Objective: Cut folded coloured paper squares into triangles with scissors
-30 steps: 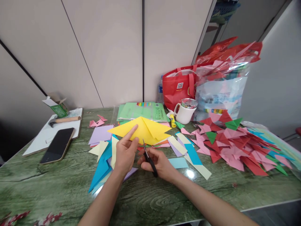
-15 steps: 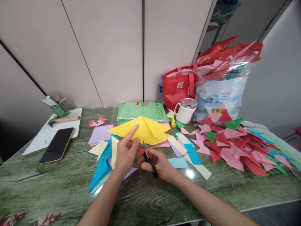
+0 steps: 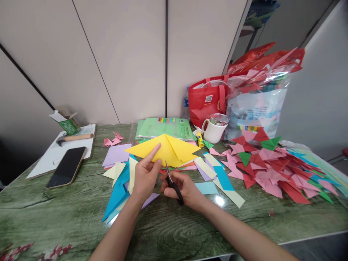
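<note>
A folded piece of yellow paper (image 3: 165,148) is held up in front of me, pointed at its left end and notched at its right. My left hand (image 3: 146,174) grips its lower left part, index finger stretched along the face and thumb near the bottom edge. In my right hand (image 3: 182,190) are black-handled scissors (image 3: 174,186), their tips pointing up against the paper's lower edge. Whether the blades are parted is too fine to see. Under and beside my left hand lie blue folded paper (image 3: 118,197) and cream folded pieces (image 3: 115,172).
A heap of pink, red and green folded papers (image 3: 272,170) covers the right side. Behind stand a white mug (image 3: 214,130), a red bag (image 3: 206,105) and a green paper pack (image 3: 163,128). A phone (image 3: 67,166) and a hammer (image 3: 77,137) lie left.
Both hands, the scissors and the paper stay almost in place. The notch at the paper's right end looks slightly wider, its upper point reaching further right.
</note>
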`<state>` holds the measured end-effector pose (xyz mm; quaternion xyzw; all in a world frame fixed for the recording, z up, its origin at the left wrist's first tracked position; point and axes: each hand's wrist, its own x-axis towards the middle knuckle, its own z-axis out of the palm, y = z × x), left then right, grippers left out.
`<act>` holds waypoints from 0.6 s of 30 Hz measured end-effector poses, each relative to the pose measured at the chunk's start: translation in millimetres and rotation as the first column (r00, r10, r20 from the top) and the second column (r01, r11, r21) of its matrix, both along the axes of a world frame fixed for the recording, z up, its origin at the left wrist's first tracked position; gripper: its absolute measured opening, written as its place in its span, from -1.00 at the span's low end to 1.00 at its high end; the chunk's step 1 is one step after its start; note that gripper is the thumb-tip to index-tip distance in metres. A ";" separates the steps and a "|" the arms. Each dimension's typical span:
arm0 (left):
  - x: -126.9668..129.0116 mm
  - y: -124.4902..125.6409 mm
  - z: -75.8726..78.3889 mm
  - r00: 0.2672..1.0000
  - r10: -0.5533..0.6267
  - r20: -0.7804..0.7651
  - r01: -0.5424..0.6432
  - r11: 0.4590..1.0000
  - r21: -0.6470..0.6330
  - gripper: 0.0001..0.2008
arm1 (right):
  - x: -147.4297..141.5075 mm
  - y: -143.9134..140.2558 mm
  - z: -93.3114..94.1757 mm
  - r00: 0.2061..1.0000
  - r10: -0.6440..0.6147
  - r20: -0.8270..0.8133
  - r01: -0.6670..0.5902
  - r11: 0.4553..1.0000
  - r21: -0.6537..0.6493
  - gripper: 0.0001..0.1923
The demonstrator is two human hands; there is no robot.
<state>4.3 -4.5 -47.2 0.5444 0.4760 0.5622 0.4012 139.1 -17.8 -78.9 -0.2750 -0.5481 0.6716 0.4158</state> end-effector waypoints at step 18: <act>-0.1 -0.5 0.5 1.000 -0.009 0.019 0.009 1.000 -0.012 -0.47 | 0.4 0.8 -1.4 1.000 -0.011 0.003 0.011 1.000 -0.004 -0.59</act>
